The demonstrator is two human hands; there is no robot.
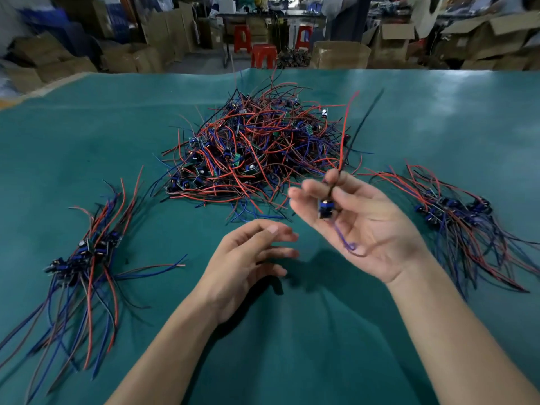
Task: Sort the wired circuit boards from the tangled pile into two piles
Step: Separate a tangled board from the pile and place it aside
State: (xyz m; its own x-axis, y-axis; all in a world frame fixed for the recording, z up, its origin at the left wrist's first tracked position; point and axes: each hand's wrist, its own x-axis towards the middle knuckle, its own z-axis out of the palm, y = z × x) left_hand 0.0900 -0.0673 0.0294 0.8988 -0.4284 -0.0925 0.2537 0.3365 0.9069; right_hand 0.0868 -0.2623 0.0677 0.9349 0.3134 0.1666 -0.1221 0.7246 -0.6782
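Wired circuit boards, small green and blue ones with long red, black and blue leads, lie in a big tangled pile (257, 150) on the middle of the green table mat (292, 346), beyond both hands. One small circuit board with a blue part (325, 208) is lifted out of this pile: the right hand (359, 226), held palm up above the mat and just in front of the pile's near right edge, pinches its leads between the thumb and the fingers. The board hangs over the palm, its red and black leads (346, 133) rise up in front of the pile, and a thin blue lead (344, 241) curls down onto the palm. This part is a little blurred.

The left hand (248, 264) is lower and to the left of the right hand, close to it but not touching. Its fingers are loosely bent and hold nothing; it hovers over the mat, near the front edge of the tangled pile.

Two sorted piles lie on the mat, well apart from the hands. The left sorted pile of boards with wires (84, 258) is at the far left of the left hand. The right sorted pile of boards with wires (455, 217) is just beyond the right wrist, to its right.

Behind the table stand red plastic stools (263, 55) and brown cardboard boxes (342, 55).
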